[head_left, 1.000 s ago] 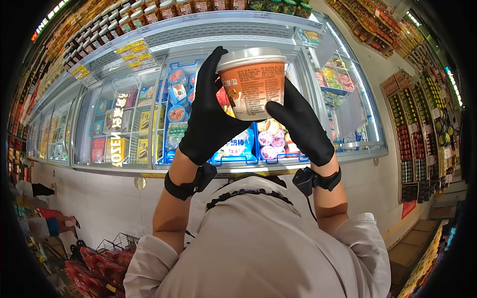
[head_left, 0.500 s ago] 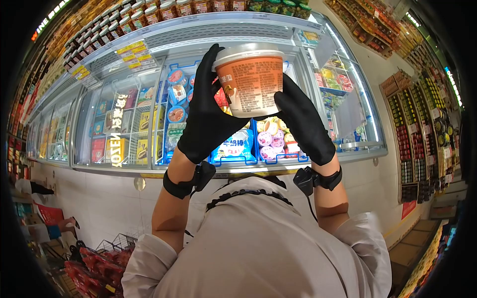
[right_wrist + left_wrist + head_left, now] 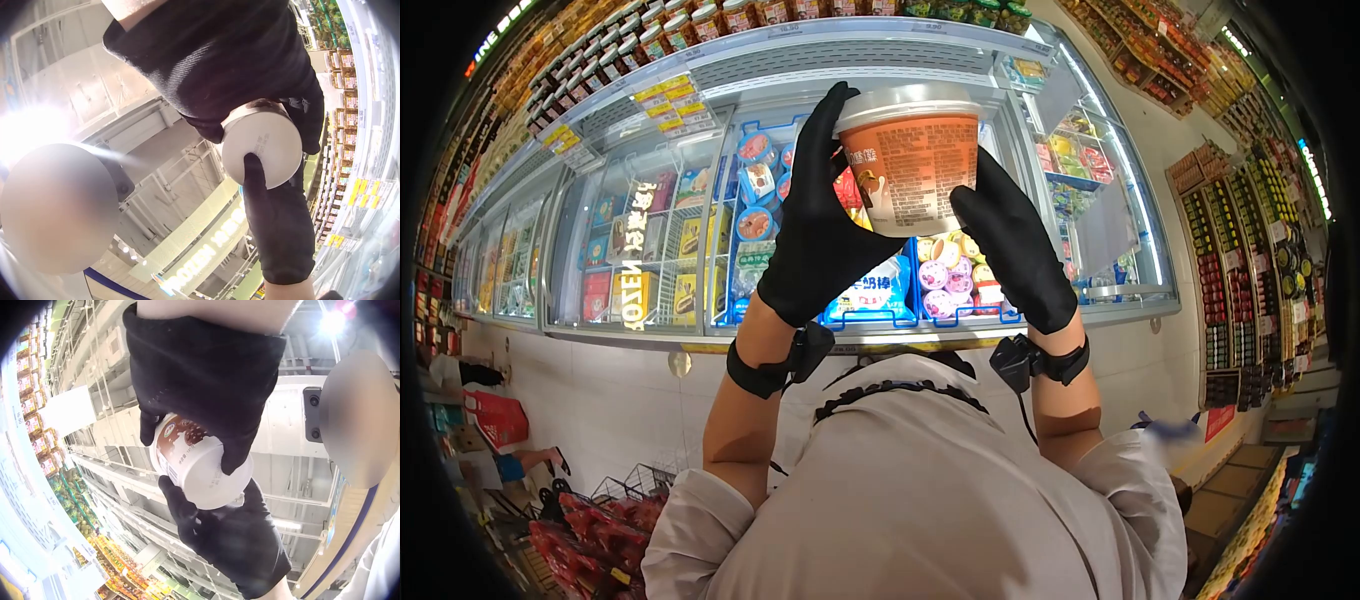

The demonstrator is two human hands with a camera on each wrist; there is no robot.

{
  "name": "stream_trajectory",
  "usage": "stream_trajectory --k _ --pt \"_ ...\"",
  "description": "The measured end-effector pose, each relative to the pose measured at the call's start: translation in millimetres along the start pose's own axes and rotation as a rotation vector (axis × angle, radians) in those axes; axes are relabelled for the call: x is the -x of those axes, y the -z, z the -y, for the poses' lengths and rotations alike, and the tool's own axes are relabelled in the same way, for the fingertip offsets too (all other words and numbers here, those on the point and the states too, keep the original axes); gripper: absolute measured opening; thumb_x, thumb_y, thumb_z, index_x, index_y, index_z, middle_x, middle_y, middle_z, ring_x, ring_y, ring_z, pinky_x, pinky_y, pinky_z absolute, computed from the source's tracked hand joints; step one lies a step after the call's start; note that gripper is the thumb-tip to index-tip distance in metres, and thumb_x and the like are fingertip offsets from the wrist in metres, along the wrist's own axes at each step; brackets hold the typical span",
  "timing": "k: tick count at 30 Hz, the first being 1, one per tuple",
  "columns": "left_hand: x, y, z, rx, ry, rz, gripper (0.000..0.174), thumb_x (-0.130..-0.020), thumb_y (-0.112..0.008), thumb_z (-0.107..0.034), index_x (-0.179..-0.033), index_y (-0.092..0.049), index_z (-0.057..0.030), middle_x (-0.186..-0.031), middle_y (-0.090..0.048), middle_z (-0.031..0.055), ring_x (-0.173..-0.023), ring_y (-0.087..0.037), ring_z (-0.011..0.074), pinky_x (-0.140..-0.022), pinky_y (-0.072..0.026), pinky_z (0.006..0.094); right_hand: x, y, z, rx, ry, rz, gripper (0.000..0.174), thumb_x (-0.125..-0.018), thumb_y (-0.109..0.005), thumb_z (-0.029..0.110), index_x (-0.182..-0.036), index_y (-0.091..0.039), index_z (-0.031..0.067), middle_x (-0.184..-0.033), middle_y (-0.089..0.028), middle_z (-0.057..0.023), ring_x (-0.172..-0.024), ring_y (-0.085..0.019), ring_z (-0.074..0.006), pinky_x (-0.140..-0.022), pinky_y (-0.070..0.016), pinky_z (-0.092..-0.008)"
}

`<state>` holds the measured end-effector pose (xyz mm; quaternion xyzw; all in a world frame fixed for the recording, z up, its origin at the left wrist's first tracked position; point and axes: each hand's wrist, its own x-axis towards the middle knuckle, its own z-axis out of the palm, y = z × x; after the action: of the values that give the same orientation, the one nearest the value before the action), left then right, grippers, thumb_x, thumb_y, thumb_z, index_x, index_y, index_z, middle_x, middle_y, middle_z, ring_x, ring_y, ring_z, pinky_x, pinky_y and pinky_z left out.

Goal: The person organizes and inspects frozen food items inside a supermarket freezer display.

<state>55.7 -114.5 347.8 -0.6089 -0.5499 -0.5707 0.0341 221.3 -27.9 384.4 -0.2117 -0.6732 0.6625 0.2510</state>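
A paper ice cream tub [image 3: 915, 165] with an orange-brown printed side and a pale lid is held up over the chest freezer. My black-gloved left hand [image 3: 825, 220] grips it from the left, its thumb along the bottom. From the right, my gloved right hand [image 3: 1017, 245] holds the other side, thumb on the lower printed wall. In the left wrist view the tub's white base [image 3: 209, 481] shows between both hands. Seen in the right wrist view, the left thumb presses on that base, beside a small printed code. Most of my right fingers are hidden behind the tub in the head view.
Below my hands, the chest freezer [image 3: 1100, 293] holds round cups [image 3: 945, 280], a blue bag [image 3: 875, 295] and blue-lidded tubs [image 3: 755, 185]. Several jars [image 3: 690, 35] line the shelf beyond. Stocked shelving [image 3: 1250, 270] stands right; red bags [image 3: 590, 540] lie behind at left.
The tub has risen slightly and tipped a little in my hands. My right thumb has shifted up and right along its side. People at the far left have moved a little.
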Motion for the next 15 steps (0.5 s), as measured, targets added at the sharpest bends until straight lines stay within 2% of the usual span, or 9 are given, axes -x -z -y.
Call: stream_trajectory --k 2,4,6,7,10,13,15 --pt "-0.2 -1.5 -0.5 0.003 0.004 -0.004 0.107 -0.053 -0.087 -0.011 -0.14 -0.024 -0.0026 -0.14 -0.031 0.018 -0.126 -0.041 0.0323 -0.101 -0.0415 0.0411 -2.2 0.1 -2.5 0.004 0.008 0.014 0.059 -0.09 -0.054 0.016 -0.142 -0.03 0.001 -0.132 -0.048 -0.0109 -0.118 -0.047 -0.016 -0.098 -0.0371 -0.0299" --pt "-1.6 -3.2 -3.8 0.006 0.006 -0.01 0.107 -0.053 -0.087 -0.012 -0.14 -0.025 -0.0029 -0.139 -0.033 0.0189 -0.126 -0.04 0.0335 -0.102 -0.0398 0.0417 -6.6 0.7 -12.6 0.079 0.125 0.004 0.064 -0.088 -0.06 0.021 -0.14 -0.029 0.0006 -0.13 -0.049 -0.0156 -0.114 -0.052 -0.0204 -0.095 -0.0423 -0.0323" --pt "-4.7 -3.2 -12.2 -0.204 -0.037 -0.011 0.103 -0.055 -0.085 -0.013 -0.139 -0.028 -0.0029 -0.137 -0.036 0.0204 -0.126 -0.039 0.0364 -0.103 -0.0375 0.0423 -8.9 -1.4 -15.0 0.099 0.09 -0.012 0.063 -0.086 -0.063 0.021 -0.137 -0.033 0.0006 -0.126 -0.051 -0.0148 -0.112 -0.053 -0.0205 -0.094 -0.0426 -0.0324" --pt "-5.0 -5.6 -14.8 -0.217 -0.056 -0.029 0.098 -0.056 -0.082 -0.014 -0.138 -0.031 -0.004 -0.136 -0.038 0.0211 -0.127 -0.037 0.0385 -0.103 -0.0358 0.043 -10.4 -2.1 -17.1 0.086 0.106 -0.016 0.062 -0.085 -0.065 0.021 -0.135 -0.034 0.0009 -0.123 -0.052 -0.0141 -0.11 -0.054 -0.0201 -0.094 -0.0428 -0.0324" --pt "-8.0 -11.5 -22.8 -0.312 -0.06 -0.014 0.095 -0.056 -0.081 -0.014 -0.138 -0.033 -0.0052 -0.135 -0.038 0.0202 -0.125 -0.039 0.038 -0.103 -0.0357 0.0436 -13.8 -6.0 -18.3 0.095 0.109 -0.049 0.065 -0.079 -0.07 0.022 -0.13 -0.036 0.0008 -0.117 -0.054 -0.0134 -0.107 -0.055 -0.0198 -0.09 -0.0451 -0.0316" --pt "-12.5 -20.7 -24.6 -0.334 -0.048 -0.036 0.093 -0.057 -0.078 -0.011 -0.138 -0.034 -0.0066 -0.133 -0.041 0.0189 -0.122 -0.039 0.0371 -0.102 -0.0353 0.0439 -15.5 -9.5 -23.2 0.132 0.181 -0.217 0.082 -0.072 -0.077 0.026 -0.133 -0.03 -0.001 -0.118 -0.053 -0.0159 -0.104 -0.057 -0.021 -0.084 -0.0488 -0.0297" --pt "-13.5 -22.4 -23.8 -0.348 -0.063 -0.042 0.092 -0.058 -0.078 -0.011 -0.138 -0.034 -0.0068 -0.132 -0.041 0.0183 -0.122 -0.039 0.0369 -0.101 -0.0354 0.0437 -15.4 -6.4 -23.5 0.157 0.185 -0.217 0.078 -0.074 -0.076 0.025 -0.133 -0.031 -0.0007 -0.116 -0.054 -0.0152 -0.103 -0.058 -0.0206 -0.085 -0.0485 -0.0297"
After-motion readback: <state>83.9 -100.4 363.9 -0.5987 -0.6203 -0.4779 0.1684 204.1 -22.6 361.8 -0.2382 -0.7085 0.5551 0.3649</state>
